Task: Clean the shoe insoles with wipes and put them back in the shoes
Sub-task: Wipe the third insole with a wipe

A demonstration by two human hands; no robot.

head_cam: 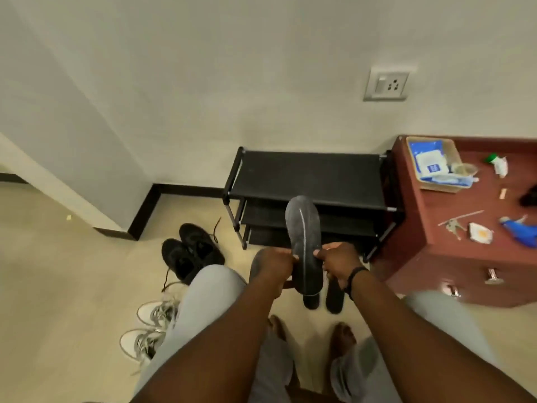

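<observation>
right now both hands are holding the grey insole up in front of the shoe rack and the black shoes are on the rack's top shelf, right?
Not quite. In the head view the black shoes sit on the floor left of the shoe rack. Both the left hand and right hand hold the grey insole.

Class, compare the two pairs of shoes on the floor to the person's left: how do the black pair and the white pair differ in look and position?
The black pair is dark all over; the white pair is pale with grey laces. The black pair lies farther out, near the shoe rack; the white pair lies closer in, partly hidden behind the person's left knee. Both pairs sit side by side on the floor with loose laces.
</observation>
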